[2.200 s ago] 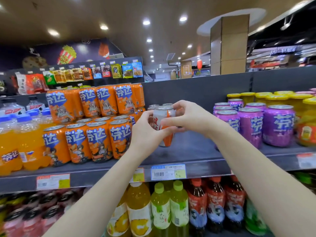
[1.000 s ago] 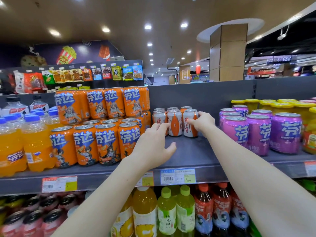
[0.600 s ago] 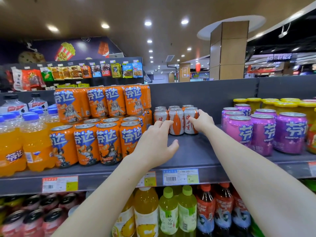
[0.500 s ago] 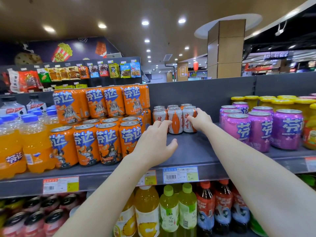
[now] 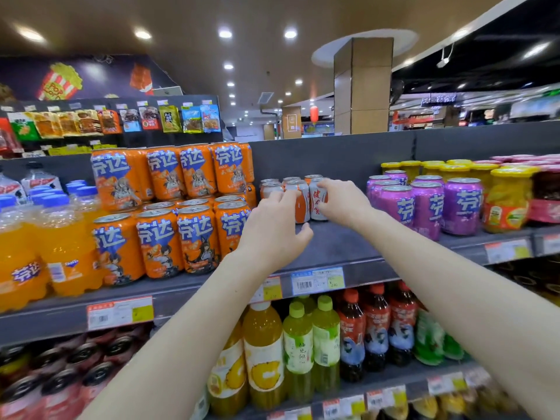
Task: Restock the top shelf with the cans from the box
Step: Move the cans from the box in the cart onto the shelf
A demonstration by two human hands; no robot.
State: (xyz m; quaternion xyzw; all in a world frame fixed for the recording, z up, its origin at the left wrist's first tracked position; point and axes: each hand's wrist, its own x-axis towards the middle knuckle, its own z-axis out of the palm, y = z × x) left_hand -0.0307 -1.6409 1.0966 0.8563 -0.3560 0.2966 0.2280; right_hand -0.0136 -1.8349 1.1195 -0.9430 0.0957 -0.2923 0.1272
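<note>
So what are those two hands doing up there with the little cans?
A person is lining up small white-and-orange drink cans at the back of the dark grey top shelf. The right hand touches the rightmost can; the left hand reaches toward the front ones. They stand between stacked orange cans and purple cans.

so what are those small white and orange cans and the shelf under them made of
White and orange cans: probably thin metal, glossy printed sides, bare silvery lids catching the light. Shelf: looks like painted metal, matte dark grey; the look leaves that open.
</note>
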